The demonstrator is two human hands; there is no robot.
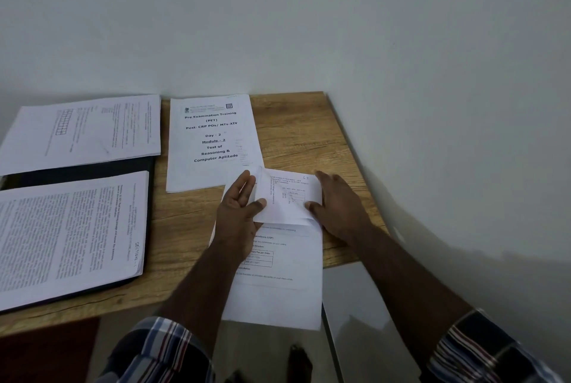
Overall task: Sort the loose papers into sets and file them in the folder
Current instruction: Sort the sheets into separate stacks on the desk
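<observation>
A small folded printed sheet (289, 197) is held above a larger printed page (278, 274) that overhangs the table's front edge. My left hand (238, 212) pinches the folded sheet's left side between thumb and fingers. My right hand (335, 206) grips its right edge, thumb on top. An open black folder (80, 170) lies at the left, with one paper set (83, 132) on its far half and another set (68, 234) on its near half. A titled booklet (213, 141) lies in the middle.
The wooden table (309, 135) sits in a corner, with white walls behind and to the right. Its right edge runs close to my right forearm. A dark red mat (46, 351) and pale floor tiles lie below the front edge.
</observation>
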